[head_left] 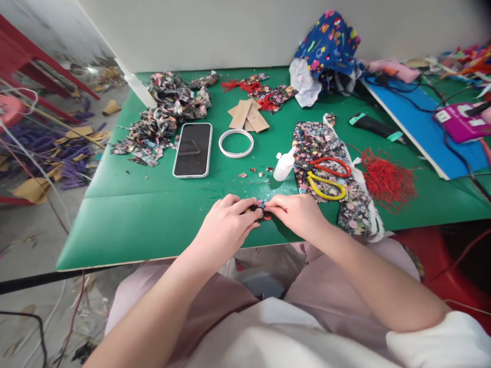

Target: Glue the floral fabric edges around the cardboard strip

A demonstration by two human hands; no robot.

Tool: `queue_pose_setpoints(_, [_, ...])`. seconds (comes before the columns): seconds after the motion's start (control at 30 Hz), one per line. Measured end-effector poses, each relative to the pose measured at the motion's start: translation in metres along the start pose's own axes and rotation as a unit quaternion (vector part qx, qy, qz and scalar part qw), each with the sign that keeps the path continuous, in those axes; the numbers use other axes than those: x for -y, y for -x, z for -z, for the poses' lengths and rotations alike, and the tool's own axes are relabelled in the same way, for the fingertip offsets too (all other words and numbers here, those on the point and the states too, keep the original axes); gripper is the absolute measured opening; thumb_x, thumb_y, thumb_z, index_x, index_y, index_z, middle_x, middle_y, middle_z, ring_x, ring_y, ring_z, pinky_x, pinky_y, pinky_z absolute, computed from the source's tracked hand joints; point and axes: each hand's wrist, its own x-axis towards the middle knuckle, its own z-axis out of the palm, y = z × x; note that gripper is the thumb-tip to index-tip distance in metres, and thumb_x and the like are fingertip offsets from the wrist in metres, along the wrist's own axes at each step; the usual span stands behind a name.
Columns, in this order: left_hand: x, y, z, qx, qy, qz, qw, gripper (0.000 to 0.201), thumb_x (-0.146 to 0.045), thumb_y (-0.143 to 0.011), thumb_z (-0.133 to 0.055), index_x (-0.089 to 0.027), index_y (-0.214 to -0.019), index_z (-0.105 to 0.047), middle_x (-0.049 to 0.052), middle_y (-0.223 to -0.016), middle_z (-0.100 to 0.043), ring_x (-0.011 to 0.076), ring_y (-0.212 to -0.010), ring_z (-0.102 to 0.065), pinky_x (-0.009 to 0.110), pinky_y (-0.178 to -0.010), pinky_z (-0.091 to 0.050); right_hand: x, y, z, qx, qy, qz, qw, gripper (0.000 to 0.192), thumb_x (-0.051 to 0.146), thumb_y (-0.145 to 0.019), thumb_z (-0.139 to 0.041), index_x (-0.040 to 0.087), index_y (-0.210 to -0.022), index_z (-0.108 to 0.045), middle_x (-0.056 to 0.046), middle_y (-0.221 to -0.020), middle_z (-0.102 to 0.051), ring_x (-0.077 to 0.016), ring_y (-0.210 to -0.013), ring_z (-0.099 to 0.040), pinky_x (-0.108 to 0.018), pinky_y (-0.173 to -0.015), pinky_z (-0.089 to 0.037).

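A small dark floral fabric piece (265, 213) lies near the table's front edge, partly hidden under my fingers. My left hand (227, 221) presses and holds it from the left, its fingers bent over the cloth. From the other side, my right hand (297, 212) pinches its upper right edge between thumb and forefinger. Just beyond stands a small white squeeze bottle (284, 166), its cap flipped back. Scissors (326, 179) with one red and one yellow handle rest on a larger floral cloth (312, 135) to the right.
A phone (193, 151), a white ring (236, 155) and brown card pieces (248, 115) lie farther back. Crumpled floral scraps (169, 110) sit at the back left. Red cords (387, 176), a black-green cutter (374, 128) and a blue board (422, 128) occupy the right.
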Motion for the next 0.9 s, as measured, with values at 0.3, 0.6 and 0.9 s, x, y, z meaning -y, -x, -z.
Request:
queue_pose_setpoints(0.3, [0.001,0.001,-0.001,0.001,-0.005,-0.002,1.000,0.028,-0.030,-0.090,-0.045,-0.022,-0.109,-0.064,0.005,-0.118,-0.063,0.0213,-0.092,-0.050,0.038,-0.081,-0.047,-0.002,0.004,-0.003,-0.006,0.084,0.066,0.994,0.027,0.034,-0.089,-0.045,0.023,-0.088,-0.071,-0.003,-0.071,-0.073,-0.0166,-0.064,-0.068,-0.025,-0.054,-0.035])
queue_pose_setpoints(0.6, [0.001,0.000,0.000,0.007,-0.001,-0.001,1.000,0.027,-0.029,-0.090,-0.046,-0.022,-0.109,-0.064,0.005,-0.118,-0.062,0.0208,-0.092,-0.050,0.038,-0.082,-0.047,-0.010,0.010,-0.010,-0.046,0.044,0.119,0.991,0.025,0.031,-0.089,-0.047,0.023,-0.086,-0.070,0.000,-0.067,-0.072,-0.0127,-0.058,-0.066,-0.023,-0.053,-0.035])
queue_pose_setpoints(0.9, [0.001,-0.001,-0.001,0.005,-0.002,0.000,1.000,0.024,-0.029,-0.089,-0.047,-0.023,-0.103,-0.065,0.003,-0.115,-0.064,0.0209,-0.091,-0.052,0.038,-0.080,-0.049,-0.012,0.012,-0.013,-0.061,0.032,0.133,0.989,0.020,0.029,-0.087,-0.052,0.022,-0.080,-0.069,0.000,-0.061,-0.070,-0.0121,-0.053,-0.064,-0.022,-0.051,-0.034])
